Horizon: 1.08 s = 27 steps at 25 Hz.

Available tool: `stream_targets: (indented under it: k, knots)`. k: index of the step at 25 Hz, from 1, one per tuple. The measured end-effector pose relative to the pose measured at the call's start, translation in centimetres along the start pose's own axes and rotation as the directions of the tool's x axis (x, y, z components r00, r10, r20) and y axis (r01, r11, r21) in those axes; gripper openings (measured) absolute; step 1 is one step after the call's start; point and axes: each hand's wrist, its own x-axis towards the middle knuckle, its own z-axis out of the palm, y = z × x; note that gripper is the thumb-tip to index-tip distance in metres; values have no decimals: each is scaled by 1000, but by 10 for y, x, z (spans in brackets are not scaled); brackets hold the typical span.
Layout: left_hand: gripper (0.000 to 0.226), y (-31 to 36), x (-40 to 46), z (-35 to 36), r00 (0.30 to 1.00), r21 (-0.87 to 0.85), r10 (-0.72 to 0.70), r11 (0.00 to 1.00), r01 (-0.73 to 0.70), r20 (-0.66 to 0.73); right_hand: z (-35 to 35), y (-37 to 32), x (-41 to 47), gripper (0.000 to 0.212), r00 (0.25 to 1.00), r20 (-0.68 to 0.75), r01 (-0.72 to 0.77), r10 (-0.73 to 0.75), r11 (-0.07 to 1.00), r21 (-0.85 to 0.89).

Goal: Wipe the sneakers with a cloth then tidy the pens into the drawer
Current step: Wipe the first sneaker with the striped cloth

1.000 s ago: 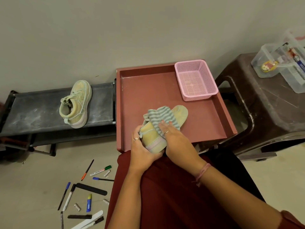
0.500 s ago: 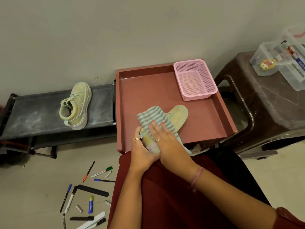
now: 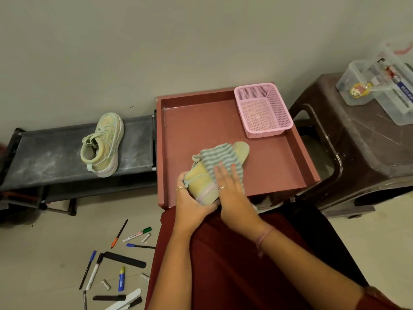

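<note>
Left grip (image 3: 192,203) clasps the sneaker (image 3: 206,181) heel; right grip (image 3: 230,189) presses the striped cloth (image 3: 220,159) flat atop it.

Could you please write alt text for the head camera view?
The left hand holds a sneaker over a red drawer while the right hand presses a striped cloth on it. Pens litter the floor.
</note>
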Motion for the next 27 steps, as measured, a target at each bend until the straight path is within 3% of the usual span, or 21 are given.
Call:
stream_targets:
  k: [3,6,8,10,13,16,18,21,24,27]
  knots:
    - [99,0,-2,-1,1000,13,-4,1000,4,13,15,5,-25,77,985,-98,125,-139,984,-130]
    - [99,-3,-2,0,1000,36,0,999,0,0,-3,42,20,71,984,-160,42,-83,969,-245]
    - [101,-2,-1,0,1000,33,1,999,-1,-6,-16,66,62,72,997,-60,-62,55,991,-117]
    - [102,-1,0,0,1000,29,-1,1000,1,-5,-26,92,95,80,990,116,-87,84,996,29]
    - [101,4,1,-3,999,83,42,996,-44,23,-42,109,110,97,962,233,-182,140,968,171]
    - [107,3,9,-12,995,229,76,969,-87,58,-30,108,94,94,986,140,-126,88,948,292]
    - [111,1,18,-21,993,350,77,931,-104,89,-15,104,76,97,987,50,-161,153,953,256]
    - [111,-1,35,-34,988,448,88,883,-137,128,-9,77,46,94,950,83,-312,301,930,195]
    - [108,-3,55,-40,988,509,72,851,-132,136,-6,47,25,93,961,69,-276,269,951,142]
    - [109,3,69,-38,989,591,47,797,-122,141,-3,39,21,93,961,20,-273,275,937,216]
